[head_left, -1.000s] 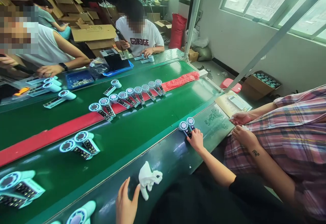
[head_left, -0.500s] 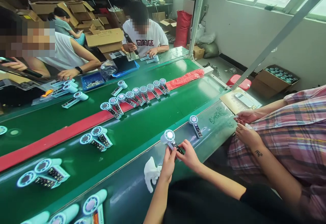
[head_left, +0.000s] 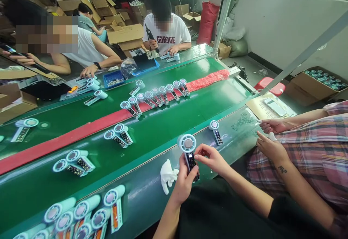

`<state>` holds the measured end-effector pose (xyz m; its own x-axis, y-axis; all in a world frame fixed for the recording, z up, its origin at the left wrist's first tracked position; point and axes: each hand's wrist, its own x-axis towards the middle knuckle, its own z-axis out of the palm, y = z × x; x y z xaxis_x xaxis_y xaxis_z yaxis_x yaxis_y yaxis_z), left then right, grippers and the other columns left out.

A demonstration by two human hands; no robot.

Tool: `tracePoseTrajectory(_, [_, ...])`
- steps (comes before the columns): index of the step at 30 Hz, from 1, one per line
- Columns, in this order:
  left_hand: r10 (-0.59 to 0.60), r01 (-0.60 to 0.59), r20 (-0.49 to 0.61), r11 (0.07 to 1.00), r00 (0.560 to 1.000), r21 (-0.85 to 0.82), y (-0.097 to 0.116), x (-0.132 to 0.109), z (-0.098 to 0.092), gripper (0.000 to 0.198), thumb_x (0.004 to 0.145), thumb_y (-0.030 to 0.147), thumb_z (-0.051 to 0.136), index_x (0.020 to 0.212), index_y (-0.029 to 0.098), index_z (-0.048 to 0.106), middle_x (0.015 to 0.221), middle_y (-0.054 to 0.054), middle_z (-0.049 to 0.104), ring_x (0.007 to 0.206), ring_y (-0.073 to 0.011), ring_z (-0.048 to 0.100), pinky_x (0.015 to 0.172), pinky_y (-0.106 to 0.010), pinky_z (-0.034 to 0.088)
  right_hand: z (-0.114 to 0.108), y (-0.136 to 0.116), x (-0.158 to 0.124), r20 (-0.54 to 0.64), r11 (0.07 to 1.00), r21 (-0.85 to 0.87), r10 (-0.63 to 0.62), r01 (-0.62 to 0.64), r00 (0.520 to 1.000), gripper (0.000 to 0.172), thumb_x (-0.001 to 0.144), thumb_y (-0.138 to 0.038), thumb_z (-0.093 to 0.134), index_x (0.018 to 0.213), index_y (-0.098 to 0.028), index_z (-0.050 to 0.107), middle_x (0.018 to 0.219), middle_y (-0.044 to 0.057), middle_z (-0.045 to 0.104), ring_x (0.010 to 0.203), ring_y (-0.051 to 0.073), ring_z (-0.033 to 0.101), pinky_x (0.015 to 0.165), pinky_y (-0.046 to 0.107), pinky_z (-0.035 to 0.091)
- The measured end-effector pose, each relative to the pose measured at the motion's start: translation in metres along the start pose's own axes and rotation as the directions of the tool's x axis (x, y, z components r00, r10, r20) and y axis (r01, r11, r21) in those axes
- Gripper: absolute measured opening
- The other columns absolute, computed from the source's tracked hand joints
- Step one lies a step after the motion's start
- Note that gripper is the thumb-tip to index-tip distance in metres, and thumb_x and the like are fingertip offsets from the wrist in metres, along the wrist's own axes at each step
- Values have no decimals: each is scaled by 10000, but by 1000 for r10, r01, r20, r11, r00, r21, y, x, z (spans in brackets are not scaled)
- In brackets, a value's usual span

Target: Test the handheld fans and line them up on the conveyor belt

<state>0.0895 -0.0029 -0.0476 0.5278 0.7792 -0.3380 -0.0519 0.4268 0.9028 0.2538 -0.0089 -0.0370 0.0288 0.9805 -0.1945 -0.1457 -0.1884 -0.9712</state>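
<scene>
A pale blue handheld fan (head_left: 187,143) is upright in front of me, its round grille facing me. Its handle lacks a cover, so a dark circuit board shows. My left hand (head_left: 185,184) is closed around the lower handle, thumb across the front. At the handle's upper right edge, my right hand (head_left: 212,159) has its fingers curled, with thumb and fingertips against the fan; their exact grip is partly hidden. A crumpled white glove (head_left: 168,175) lies left of my left hand. Another uncovered fan (head_left: 214,126) rests on the bench beyond my right hand.
A green conveyor belt (head_left: 152,137) with a red strip (head_left: 103,119) carries several fans. More fans (head_left: 87,208) cluster at lower left. A co-worker's hands (head_left: 272,146) are close on my right, near a phone (head_left: 274,107). Other people work across the belt.
The fan has turned its grille toward me and come nearer. My left hand has shifted down its handle, while my right hand stays by the upper handle. The view has swung left.
</scene>
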Motion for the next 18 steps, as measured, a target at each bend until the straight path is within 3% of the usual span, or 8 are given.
tracePoseTrajectory(3, [-16,15,35,1000,999,15,2,-7,2,610,905,421,573,1388,245,246,921,-8,497,775,-143,486,743,-291,458,8,3,1,77,974,217,52,-68,996,338,765,-429,757,810,-184,528,706,-48,536,607,93,507,593,228,419])
tracePoseTrajectory(6, [-10,9,36,1000,999,10,3,-11,4,582,917,386,556,1389,255,242,946,-7,494,785,-139,478,748,-285,458,14,5,-2,106,940,324,75,-106,992,365,749,-426,778,833,-192,511,701,-56,524,571,84,511,538,212,426])
tracePoseTrajectory(12, [10,-9,38,1000,999,-25,4,-12,5,513,931,337,530,1369,242,280,966,-12,531,805,-135,507,764,-282,474,14,2,-7,151,915,376,94,-145,984,352,770,-408,763,882,-199,502,718,-62,505,508,86,542,456,218,459])
tracePoseTrajectory(18, [4,-6,54,999,999,40,6,-13,2,497,934,338,523,1360,254,280,916,5,513,787,-131,505,768,-283,472,12,-2,-8,149,932,337,86,-133,985,324,776,-379,769,859,-189,519,767,-44,498,609,77,531,542,209,455])
